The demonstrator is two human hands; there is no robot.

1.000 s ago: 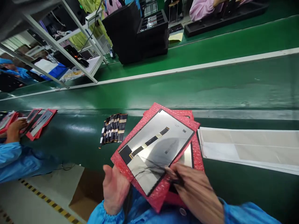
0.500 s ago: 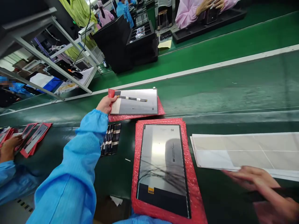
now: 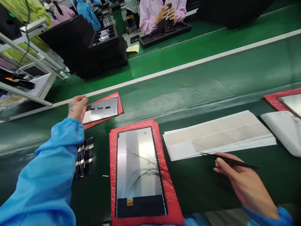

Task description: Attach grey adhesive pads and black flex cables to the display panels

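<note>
My left hand (image 3: 77, 107), slightly blurred, is at the left edge of a display panel (image 3: 102, 110) lying on red bubble wrap (image 3: 120, 106). Its fingers are drawn together, with nothing visible in them. A dark strip with pale patches lies across that panel. My right hand (image 3: 246, 179) grips black tweezers (image 3: 229, 159), their tips pointing left at the lower edge of a stack of white sheets (image 3: 218, 133). Directly before me a larger-looking display panel (image 3: 138, 163) rests on stacked red bubble wrap (image 3: 172, 201), a yellow tab near its dark lower end.
Several black strips (image 3: 84, 157) lie beside my left forearm. At right are a white wrapped bundle (image 3: 282, 131) and another panel on red wrap (image 3: 270, 99). Beyond the pale rail (image 3: 164, 70), black trays (image 3: 108, 56) stand stacked, and a person in pink (image 3: 150, 18) holds a phone-like device.
The view has swung right. My left hand has let go of the panel and red wrap, which now lie on the bench. The tweezers in my right hand now show clearly.
</note>
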